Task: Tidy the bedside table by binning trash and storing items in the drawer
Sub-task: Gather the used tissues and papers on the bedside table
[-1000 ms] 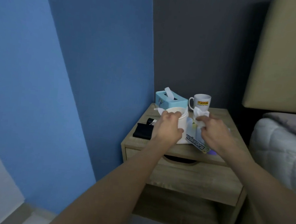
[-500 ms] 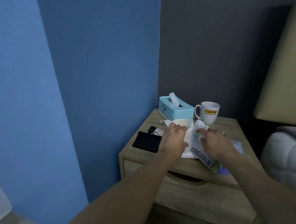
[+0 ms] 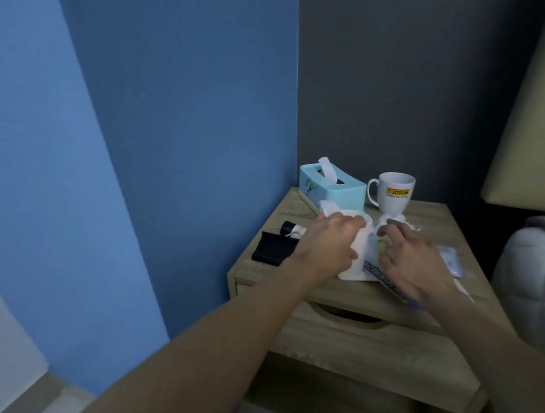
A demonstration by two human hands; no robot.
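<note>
We still grip the paper cup (image 3: pixel 361 245) in our left hand (image 3: pixel 324 244), while our right hand (image 3: pixel 415 260) has dropped to the crumpled tissue (image 3: pixel 411 225) by the mug (image 3: pixel 395 193), its hold unclear, so binning waits.

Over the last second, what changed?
The right hand lowered from beside the paper cup to the tabletop, fingers arched over the scissors pack, fingertips at the crumpled tissue it held up; whether it grips it now is unclear. Left hand still grips the cup. Tissue box and mug unmoved.
</note>
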